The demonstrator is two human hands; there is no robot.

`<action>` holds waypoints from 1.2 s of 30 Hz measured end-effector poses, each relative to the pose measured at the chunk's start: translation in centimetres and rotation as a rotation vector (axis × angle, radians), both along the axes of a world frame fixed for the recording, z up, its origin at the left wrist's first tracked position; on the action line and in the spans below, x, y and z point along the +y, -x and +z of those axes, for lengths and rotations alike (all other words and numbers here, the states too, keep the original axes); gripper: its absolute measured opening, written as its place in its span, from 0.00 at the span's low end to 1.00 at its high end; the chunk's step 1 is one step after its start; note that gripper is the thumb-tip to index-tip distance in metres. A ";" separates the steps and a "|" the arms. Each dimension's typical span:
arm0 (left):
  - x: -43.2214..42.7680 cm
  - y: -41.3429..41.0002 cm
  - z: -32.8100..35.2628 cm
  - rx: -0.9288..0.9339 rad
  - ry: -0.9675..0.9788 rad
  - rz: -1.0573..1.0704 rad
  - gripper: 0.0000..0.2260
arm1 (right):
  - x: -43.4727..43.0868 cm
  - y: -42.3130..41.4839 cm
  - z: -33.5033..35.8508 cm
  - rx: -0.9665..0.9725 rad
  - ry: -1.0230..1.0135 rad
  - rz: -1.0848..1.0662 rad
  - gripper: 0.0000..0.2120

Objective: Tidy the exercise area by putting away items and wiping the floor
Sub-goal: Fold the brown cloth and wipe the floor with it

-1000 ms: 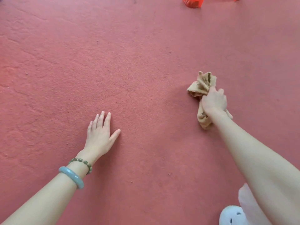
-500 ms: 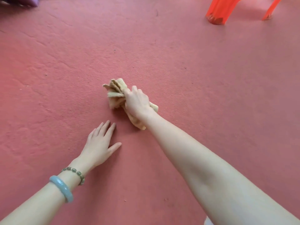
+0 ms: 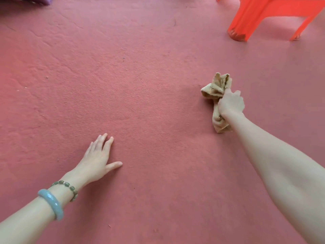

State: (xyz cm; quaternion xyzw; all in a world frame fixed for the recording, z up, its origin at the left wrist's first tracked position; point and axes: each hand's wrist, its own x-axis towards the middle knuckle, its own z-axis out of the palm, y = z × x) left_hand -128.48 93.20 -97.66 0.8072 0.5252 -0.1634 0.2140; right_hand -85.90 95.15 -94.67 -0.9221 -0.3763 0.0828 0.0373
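Observation:
A crumpled tan cloth (image 3: pixel 215 88) lies bunched on the red floor (image 3: pixel 149 76) at the right of the view. My right hand (image 3: pixel 231 103) grips it around the middle and holds it against the floor, with cloth sticking out above and below the fist. My left hand (image 3: pixel 97 161) rests flat on the floor at the lower left, fingers straight and spread, thumb out to the right. Two bracelets sit on that wrist.
The legs of an orange-red plastic stool (image 3: pixel 246 23) stand at the top right. A purple object (image 3: pixel 44 0) shows at the top left edge. Small specks of dirt dot the floor.
My right hand swept the cloth left to just above my left hand, then back out to the right. My left hand stayed planted on the floor. The view tilted up, showing more of the stool.

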 end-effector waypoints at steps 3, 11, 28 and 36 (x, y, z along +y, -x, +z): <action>-0.1 -0.2 0.1 -0.006 0.015 0.012 0.42 | 1.9 6.8 -0.2 0.041 -0.033 0.222 0.15; -0.5 -0.4 0.9 0.043 -0.027 -0.009 0.42 | -1.5 23.1 0.1 0.207 0.031 0.905 0.17; -2.8 -14.1 1.8 -0.022 -0.188 -0.590 0.41 | -19.1 -1.4 1.0 0.098 0.018 -0.006 0.16; -5.1 -18.1 0.5 -0.055 -0.113 -0.642 0.41 | -19.8 9.8 1.5 0.213 0.000 0.309 0.23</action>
